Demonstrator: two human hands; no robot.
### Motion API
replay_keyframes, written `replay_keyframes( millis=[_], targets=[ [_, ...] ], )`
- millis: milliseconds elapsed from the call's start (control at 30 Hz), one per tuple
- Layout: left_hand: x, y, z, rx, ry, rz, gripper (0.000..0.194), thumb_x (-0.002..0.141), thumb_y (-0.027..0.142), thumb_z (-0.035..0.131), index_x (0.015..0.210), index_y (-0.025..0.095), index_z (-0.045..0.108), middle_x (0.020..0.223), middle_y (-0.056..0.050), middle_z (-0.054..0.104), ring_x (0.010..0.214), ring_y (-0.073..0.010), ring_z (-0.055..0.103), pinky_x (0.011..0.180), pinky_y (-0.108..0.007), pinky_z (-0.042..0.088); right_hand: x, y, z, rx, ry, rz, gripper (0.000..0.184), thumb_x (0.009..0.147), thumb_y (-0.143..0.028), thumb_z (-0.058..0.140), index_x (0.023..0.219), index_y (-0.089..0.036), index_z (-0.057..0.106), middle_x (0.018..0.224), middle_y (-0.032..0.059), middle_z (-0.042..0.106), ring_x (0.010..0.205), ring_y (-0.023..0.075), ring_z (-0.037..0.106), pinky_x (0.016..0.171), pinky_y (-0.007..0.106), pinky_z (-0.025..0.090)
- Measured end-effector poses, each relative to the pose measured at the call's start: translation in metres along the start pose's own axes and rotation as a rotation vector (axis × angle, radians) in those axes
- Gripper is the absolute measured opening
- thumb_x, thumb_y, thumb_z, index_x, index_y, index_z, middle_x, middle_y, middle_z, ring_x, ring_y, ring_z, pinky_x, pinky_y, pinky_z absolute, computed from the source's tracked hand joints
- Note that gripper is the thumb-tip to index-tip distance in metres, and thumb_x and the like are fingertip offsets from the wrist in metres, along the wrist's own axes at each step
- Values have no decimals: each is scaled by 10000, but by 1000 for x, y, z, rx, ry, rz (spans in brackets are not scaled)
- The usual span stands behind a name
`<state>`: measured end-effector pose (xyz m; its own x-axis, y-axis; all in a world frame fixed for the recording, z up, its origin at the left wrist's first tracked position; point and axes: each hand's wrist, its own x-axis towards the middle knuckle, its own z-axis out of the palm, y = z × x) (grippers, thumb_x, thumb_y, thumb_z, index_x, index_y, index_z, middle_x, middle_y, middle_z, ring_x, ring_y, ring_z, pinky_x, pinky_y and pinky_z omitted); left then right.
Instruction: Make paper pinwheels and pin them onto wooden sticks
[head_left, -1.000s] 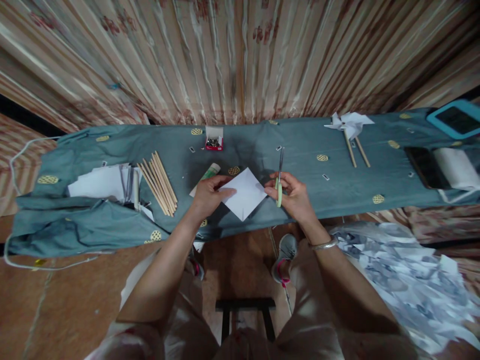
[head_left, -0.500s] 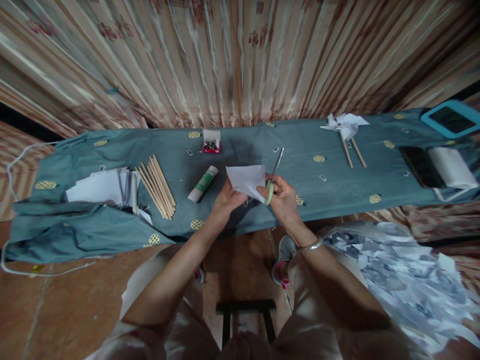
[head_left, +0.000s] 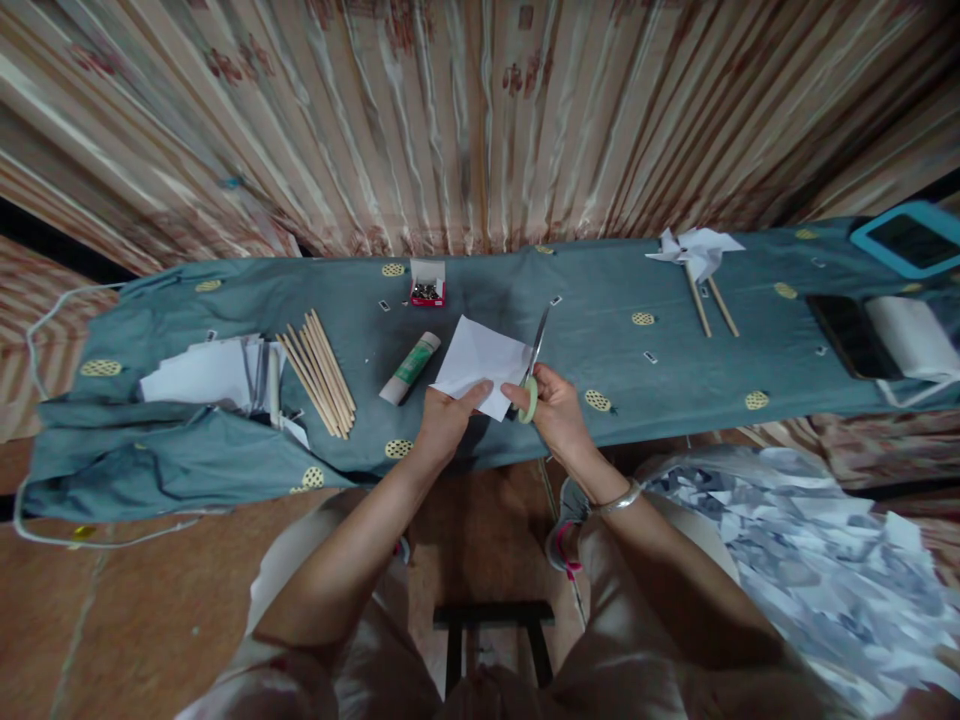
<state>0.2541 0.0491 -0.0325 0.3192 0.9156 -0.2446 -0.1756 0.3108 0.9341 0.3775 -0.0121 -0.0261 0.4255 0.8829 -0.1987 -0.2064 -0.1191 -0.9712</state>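
A square sheet of white paper (head_left: 484, 362) with faint crease lines is pinched at its lower left by my left hand (head_left: 448, 425), thumb on top. My right hand (head_left: 559, 408) is closed around the green-handled scissors (head_left: 529, 395), whose blades point up and away beside the paper's right corner. The right thumb also lies near the paper's edge. Left of the paper a glue stick (head_left: 410, 368) with a green label lies on the cloth. Behind it stands an open red box of metal pushpins (head_left: 427, 288).
On the left lie several wooden sticks (head_left: 319, 375) and a stack of white paper (head_left: 199, 375). White paper pinwheels (head_left: 697, 252) on sticks lie at the back right, near a phone (head_left: 847, 335) and a blue-framed device (head_left: 907, 240). A bag of paper scraps (head_left: 810, 550) stands below, right.
The paper has been turned and opened out, now lying as a flat square with a corner pointing away. The scissors remain in my right hand, which has shifted slightly down and left.
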Motion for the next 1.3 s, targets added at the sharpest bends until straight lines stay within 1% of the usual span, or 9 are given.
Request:
replay_keyframes(
  millis=[100, 200, 333, 500, 600, 733, 933, 1100, 1300],
  targets=[
    [4, 7, -4, -44, 7, 24, 369, 565, 372, 825, 813, 142, 679, 837, -57, 724, 671, -161, 635, 590, -265, 509, -7, -2, 1, -31, -82, -21, 452, 639, -597, 768, 762, -204, 582, 608, -37, 623, 567, 105, 553, 548, 233, 452],
    [12, 16, -11, -87, 39, 60, 351, 572, 361, 826, 794, 146, 662, 793, -33, 702, 631, -132, 607, 535, -228, 483, -16, -4, 0, -38, -200, 17, 448, 717, -619, 705, 834, -196, 613, 684, 2, 674, 623, 113, 594, 600, 242, 479],
    [21, 25, -20, -94, 116, 109, 353, 559, 357, 827, 778, 146, 646, 699, 0, 650, 543, -98, 538, 428, -192, 384, -28, -3, -3, -66, -324, 106, 455, 735, -617, 692, 868, -188, 621, 739, 27, 694, 627, 113, 610, 536, 222, 457],
    [24, 27, -21, -89, 136, 132, 388, 557, 366, 827, 828, 143, 660, 776, -19, 679, 612, -118, 591, 471, -207, 420, -37, -2, -2, -138, -518, 158, 407, 741, -565, 721, 799, -172, 634, 673, 5, 642, 570, 95, 577, 477, 204, 423],
    [22, 25, -19, -67, 126, 142, 367, 562, 365, 820, 822, 157, 665, 758, -9, 678, 602, -124, 591, 467, -217, 422, -38, -1, 1, -156, -535, 161, 389, 726, -538, 748, 759, -167, 635, 620, -8, 617, 543, 87, 551, 465, 198, 408],
    [20, 22, -17, -38, 118, 138, 314, 562, 351, 816, 783, 178, 675, 726, -14, 682, 592, -140, 593, 460, -226, 436, -36, 1, 1, -147, -523, 155, 389, 735, -546, 735, 764, -169, 646, 617, -14, 624, 546, 83, 559, 481, 195, 428],
    [19, 21, -17, 2, 121, 124, 312, 559, 373, 811, 770, 178, 686, 746, -34, 699, 609, -156, 606, 466, -232, 460, -35, 0, 2, -132, -506, 205, 390, 692, -540, 768, 754, -170, 662, 586, -18, 625, 511, 78, 547, 451, 189, 418],
    [20, 18, -17, -17, 100, 130, 311, 570, 359, 809, 762, 151, 679, 727, -34, 689, 588, -137, 591, 468, -219, 459, -35, -2, 3, -110, -495, 206, 369, 676, -510, 789, 742, -170, 660, 572, -22, 627, 506, 76, 548, 455, 183, 416],
    [19, 17, -16, 5, 87, 123, 309, 581, 381, 803, 749, 158, 670, 709, -16, 671, 575, -119, 573, 467, -206, 448, -35, -2, 4, -91, -480, 214, 390, 649, -529, 801, 726, -175, 657, 558, -29, 624, 482, 75, 546, 442, 183, 419]
  ],
)
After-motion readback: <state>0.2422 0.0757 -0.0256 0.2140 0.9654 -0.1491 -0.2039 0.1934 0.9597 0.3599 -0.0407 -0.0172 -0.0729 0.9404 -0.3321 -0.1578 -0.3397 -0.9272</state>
